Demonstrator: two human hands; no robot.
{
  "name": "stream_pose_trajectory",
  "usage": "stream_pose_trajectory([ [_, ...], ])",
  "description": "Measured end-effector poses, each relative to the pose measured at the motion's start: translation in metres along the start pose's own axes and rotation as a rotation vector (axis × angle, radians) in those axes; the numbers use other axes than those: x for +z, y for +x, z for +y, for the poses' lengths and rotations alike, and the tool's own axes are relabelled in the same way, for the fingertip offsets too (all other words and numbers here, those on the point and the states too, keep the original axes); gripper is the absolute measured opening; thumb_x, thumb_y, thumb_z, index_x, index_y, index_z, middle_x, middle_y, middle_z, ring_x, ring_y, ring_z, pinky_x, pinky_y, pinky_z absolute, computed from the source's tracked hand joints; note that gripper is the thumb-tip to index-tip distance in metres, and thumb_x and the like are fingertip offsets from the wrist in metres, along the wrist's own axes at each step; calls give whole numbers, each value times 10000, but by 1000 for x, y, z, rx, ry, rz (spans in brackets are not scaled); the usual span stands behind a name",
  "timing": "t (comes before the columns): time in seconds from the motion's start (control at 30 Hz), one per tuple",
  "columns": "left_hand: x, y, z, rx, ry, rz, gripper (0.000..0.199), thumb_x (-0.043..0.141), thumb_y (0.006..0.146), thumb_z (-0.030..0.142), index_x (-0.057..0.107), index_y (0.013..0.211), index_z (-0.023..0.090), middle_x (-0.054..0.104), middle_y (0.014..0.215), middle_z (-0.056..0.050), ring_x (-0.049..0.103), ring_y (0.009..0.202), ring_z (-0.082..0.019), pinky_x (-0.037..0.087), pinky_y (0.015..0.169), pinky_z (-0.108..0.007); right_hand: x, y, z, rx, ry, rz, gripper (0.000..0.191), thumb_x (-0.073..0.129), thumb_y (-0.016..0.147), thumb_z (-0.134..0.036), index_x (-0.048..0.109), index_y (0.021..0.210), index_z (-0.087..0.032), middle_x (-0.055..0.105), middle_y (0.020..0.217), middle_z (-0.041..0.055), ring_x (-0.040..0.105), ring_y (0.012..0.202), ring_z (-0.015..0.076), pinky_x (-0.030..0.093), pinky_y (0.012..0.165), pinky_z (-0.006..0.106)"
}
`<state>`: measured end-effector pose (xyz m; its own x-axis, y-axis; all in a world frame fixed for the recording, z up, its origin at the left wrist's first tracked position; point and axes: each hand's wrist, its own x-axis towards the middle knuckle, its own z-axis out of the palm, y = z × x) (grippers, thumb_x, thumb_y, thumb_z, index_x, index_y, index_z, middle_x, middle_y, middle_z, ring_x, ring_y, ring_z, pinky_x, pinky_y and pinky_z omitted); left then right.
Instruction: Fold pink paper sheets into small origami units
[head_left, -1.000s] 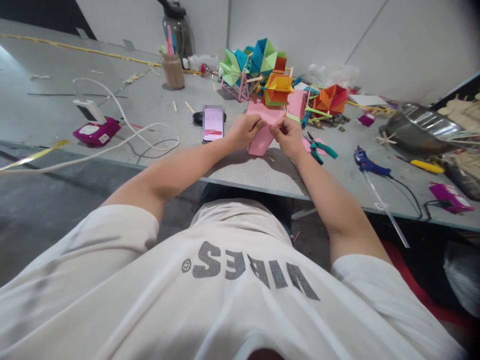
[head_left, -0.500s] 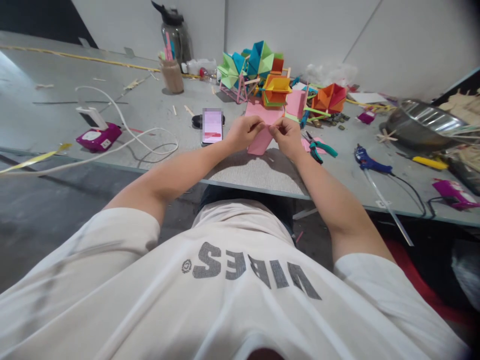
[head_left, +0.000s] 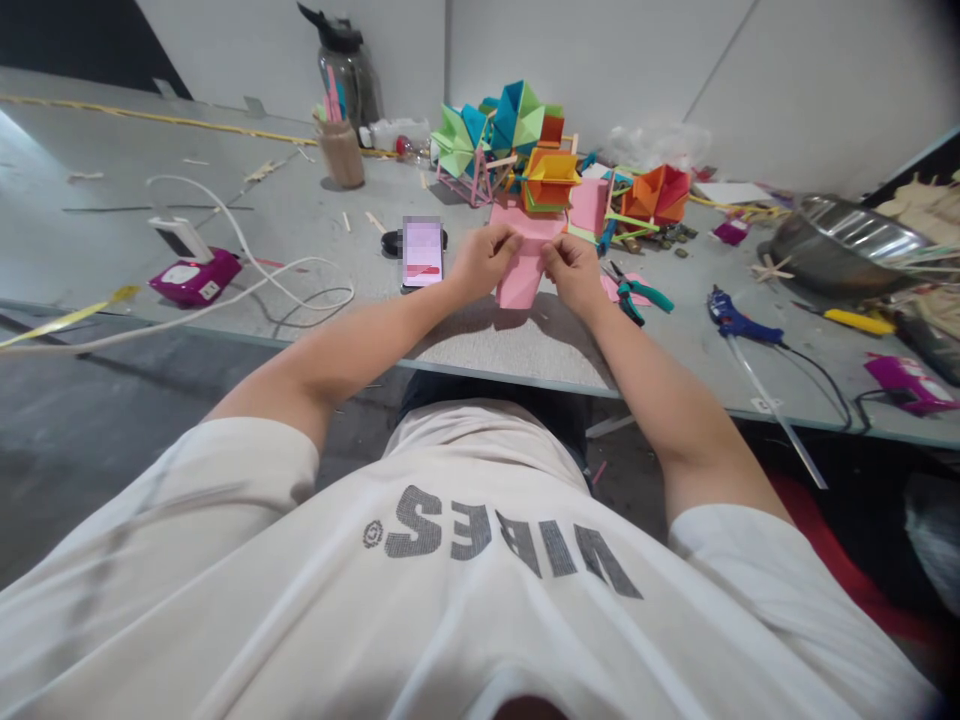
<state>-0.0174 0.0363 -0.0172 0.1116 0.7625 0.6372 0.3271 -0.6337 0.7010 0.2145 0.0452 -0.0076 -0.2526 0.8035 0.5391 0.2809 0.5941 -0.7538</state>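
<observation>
Between my hands is a creased sheet of pink paper (head_left: pixel 523 277), held just above the grey table. My left hand (head_left: pixel 487 258) pinches its left edge, fingers closed. On the opposite edge, my right hand (head_left: pixel 571 265) grips the paper between thumb and fingers. Right behind the sheet stand folded paper shapes, among them a yellow-orange one (head_left: pixel 551 180) and a blue-green one (head_left: pixel 517 115). A pair of teal-handled pliers (head_left: pixel 641 293) lies close to my right hand, partly over more pink paper. Left of my left hand a phone (head_left: pixel 423 255) leans on a black object.
To the right lie a blue glue gun (head_left: pixel 742 318) with a long glue stick, a yellow-handled tool (head_left: pixel 859 320) and a metal bowl (head_left: pixel 836 245). A purple power socket (head_left: pixel 196 277) with white cable sits at the left. Farther back are a brown jar (head_left: pixel 341 155) and a dark bottle (head_left: pixel 349 75).
My hands have moved slightly apart along the paper's edges, showing more of its middle. Both still hold the pink paper.
</observation>
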Motion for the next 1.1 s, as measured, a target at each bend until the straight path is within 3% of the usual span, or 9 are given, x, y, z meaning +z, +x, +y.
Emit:
stream_pose_trajectory([
  [0.13,-3,-1,6,-55,-10,24,414,747,1279,345,672,877,280,713,828,-28,726,890,-258,607,896,-442,5,-1,-2,19,-39,-29,997,674,893,-1313,530,817,-330,539,735,6,480,723,233,470,707,416],
  [0.27,2,4,2,-111,-62,40,413,737,1285,356,665,884,287,712,835,-32,726,874,-245,611,863,-433,5,-2,2,-2,-95,8,996,567,930,-1326,518,853,-334,470,790,13,460,784,257,467,752,446],
  [0.4,13,5,-3,-272,-207,-51,152,807,1208,234,720,1095,286,720,835,0,720,806,-220,602,782,-387,4,-2,6,-5,-115,97,987,539,959,-1315,522,852,-333,478,809,29,503,814,279,500,780,461],
  [0.5,22,-1,-1,-344,-292,-123,122,820,1184,203,723,1153,269,797,930,-36,776,825,-222,637,798,-388,5,-2,5,-29,-94,175,999,530,958,-1321,534,833,-330,504,809,39,536,820,284,539,795,469],
  [0.6,26,-8,4,-408,-352,-186,94,769,1253,317,705,1206,269,814,946,-51,818,789,-235,643,749,-400,6,-3,3,-24,-75,207,978,580,979,-1292,530,831,-327,490,801,30,552,821,280,557,781,459],
  [0.73,23,-13,7,-410,-344,-205,380,773,1298,639,727,1180,281,782,851,-35,830,824,-236,607,716,-393,9,-3,3,-10,-79,164,967,554,1011,-1277,520,814,-331,471,755,21,557,783,276,568,755,451],
  [0.8,22,-12,7,-399,-335,-196,433,759,1301,687,718,1170,276,779,840,-33,832,810,-232,602,709,-389,10,-4,4,-26,-78,152,997,504,982,-1313,520,792,-334,490,739,27,548,758,275,583,756,464],
  [0.93,22,-12,6,-386,-342,-220,284,750,1308,535,642,1240,282,803,879,-27,849,705,-240,581,649,-360,11,-5,0,-29,-106,154,1052,469,915,-1366,486,725,-331,489,695,22,541,738,265,611,791,477],
  [1.1,21,-11,8,-400,-349,-251,200,669,1350,395,596,1197,288,813,873,-24,832,686,-224,565,644,-357,13,-7,-8,-22,-145,175,1063,440,948,-1353,451,702,-319,408,693,13,505,736,249,546,763,462],
])
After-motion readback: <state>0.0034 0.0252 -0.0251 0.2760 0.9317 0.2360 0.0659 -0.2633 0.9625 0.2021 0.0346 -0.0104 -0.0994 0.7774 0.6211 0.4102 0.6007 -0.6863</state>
